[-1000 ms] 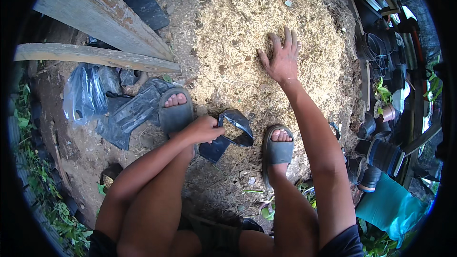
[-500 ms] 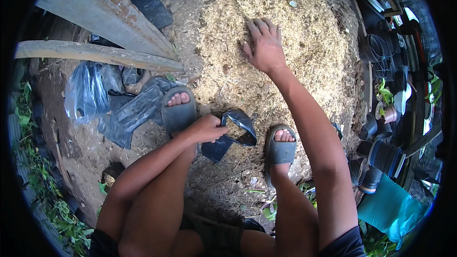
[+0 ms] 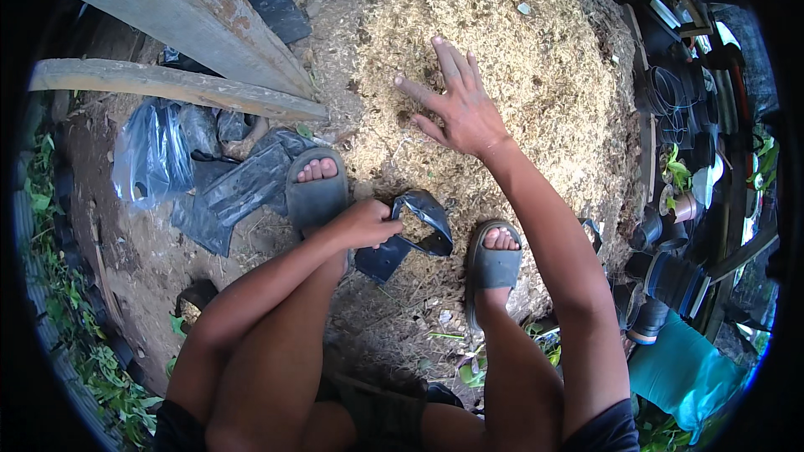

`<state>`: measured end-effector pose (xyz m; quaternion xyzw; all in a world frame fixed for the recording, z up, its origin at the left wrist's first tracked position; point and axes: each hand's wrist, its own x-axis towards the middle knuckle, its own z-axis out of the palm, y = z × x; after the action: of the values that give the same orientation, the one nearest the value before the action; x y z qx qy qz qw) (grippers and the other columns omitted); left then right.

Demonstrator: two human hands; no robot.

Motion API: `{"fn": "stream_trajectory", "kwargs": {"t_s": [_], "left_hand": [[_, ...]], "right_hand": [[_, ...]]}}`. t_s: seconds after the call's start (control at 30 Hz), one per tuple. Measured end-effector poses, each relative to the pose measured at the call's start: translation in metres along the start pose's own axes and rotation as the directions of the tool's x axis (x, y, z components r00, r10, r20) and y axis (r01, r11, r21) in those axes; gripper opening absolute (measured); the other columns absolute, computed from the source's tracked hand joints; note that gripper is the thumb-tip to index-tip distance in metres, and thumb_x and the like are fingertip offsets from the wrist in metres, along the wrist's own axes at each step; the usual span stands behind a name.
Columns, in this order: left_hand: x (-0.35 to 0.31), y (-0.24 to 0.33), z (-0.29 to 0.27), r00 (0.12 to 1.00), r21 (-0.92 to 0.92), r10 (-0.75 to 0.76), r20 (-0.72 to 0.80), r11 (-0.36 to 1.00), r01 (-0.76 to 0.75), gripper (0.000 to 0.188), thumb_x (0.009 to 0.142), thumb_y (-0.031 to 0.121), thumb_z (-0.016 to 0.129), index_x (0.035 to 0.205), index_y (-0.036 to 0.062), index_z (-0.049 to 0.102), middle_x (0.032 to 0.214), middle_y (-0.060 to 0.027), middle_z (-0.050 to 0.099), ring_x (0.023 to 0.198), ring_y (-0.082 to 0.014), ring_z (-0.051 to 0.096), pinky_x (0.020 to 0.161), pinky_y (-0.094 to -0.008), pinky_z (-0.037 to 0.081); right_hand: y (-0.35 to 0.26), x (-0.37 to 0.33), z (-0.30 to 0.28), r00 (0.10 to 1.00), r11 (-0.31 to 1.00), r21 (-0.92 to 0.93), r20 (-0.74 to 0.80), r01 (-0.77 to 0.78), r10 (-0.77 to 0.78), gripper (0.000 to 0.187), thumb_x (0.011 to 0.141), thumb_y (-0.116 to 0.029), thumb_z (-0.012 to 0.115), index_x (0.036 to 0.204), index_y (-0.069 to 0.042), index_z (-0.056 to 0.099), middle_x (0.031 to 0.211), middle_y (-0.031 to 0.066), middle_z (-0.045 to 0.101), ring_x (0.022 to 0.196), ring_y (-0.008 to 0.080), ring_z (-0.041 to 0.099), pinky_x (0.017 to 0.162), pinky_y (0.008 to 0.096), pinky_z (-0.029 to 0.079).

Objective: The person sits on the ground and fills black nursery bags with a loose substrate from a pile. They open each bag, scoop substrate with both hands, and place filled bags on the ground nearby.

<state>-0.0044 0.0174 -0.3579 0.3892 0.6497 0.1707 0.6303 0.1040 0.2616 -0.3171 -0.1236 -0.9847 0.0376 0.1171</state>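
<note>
Between my feet, my left hand (image 3: 373,223) pinches the rim of a black plastic grow bag (image 3: 434,216). The bag's mouth gapes upward, and some pale material shows inside it. My right hand (image 3: 467,113) is over the heap of pale, straw-coloured shavings (image 3: 536,109), fingers spread and nothing in them. Whether its fingertips touch the heap I cannot tell. Another flat black plastic piece (image 3: 381,261) lies beneath the held bag.
Wooden boards (image 3: 193,88) jut in from the left. Below them lie crumpled clear and black plastic bags (image 3: 155,151). Stacked black pots (image 3: 670,280) and a teal sheet (image 3: 691,368) line the right side. My sandalled feet (image 3: 494,264) flank the bag.
My right hand has drawn a little nearer over the heap, and its fingers have spread wider. The left hand keeps its hold on the bag in nearly the same place.
</note>
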Motion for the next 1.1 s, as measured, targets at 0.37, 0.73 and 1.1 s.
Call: {"fn": "stream_trajectory", "kwargs": {"t_s": [0.37, 0.73, 1.1], "left_hand": [[0.003, 0.0, 0.0, 0.999, 0.019, -0.044, 0.022, 0.999, 0.044, 0.034, 0.092, 0.03, 0.063, 0.074, 0.0011, 0.065, 0.066, -0.0039, 0.066, 0.059, -0.0131, 0.067, 0.055, -0.0303, 0.051], [0.005, 0.0, 0.002, 0.999, 0.02, -0.046, 0.02, 0.999, 0.046, 0.033, 0.093, 0.028, 0.062, 0.072, 0.0019, 0.064, 0.065, -0.0033, 0.066, 0.058, -0.0121, 0.066, 0.056, -0.0298, 0.051], [0.005, -0.001, 0.002, 0.999, 0.024, -0.042, 0.019, 0.999, 0.041, 0.036, 0.095, 0.029, 0.062, 0.071, 0.0026, 0.063, 0.065, -0.003, 0.065, 0.058, -0.0118, 0.065, 0.055, -0.0305, 0.051]], "right_hand": [[-0.001, -0.022, 0.004, 1.0, 0.998, -0.059, 0.011, -0.002, 0.003, 0.059, 0.1, -0.052, 0.057, 0.155, -0.041, 0.039, 0.164, 0.0242, 0.024, 0.154, 0.0429, 0.021, 0.125, 0.0661, 0.016], [0.002, -0.04, 0.014, 0.993, 0.991, -0.117, 0.083, -0.068, 0.078, 0.071, 0.101, -0.057, 0.051, 0.162, -0.025, 0.032, 0.168, 0.0288, 0.01, 0.156, 0.0492, 0.008, 0.124, 0.0679, 0.007], [0.076, -0.11, 0.032, 0.483, 0.478, -0.075, -0.146, -0.875, 0.863, 0.065, 0.098, -0.049, 0.06, 0.155, -0.022, 0.042, 0.167, 0.0265, 0.016, 0.152, 0.0539, 0.014, 0.124, 0.0647, 0.016]]}}
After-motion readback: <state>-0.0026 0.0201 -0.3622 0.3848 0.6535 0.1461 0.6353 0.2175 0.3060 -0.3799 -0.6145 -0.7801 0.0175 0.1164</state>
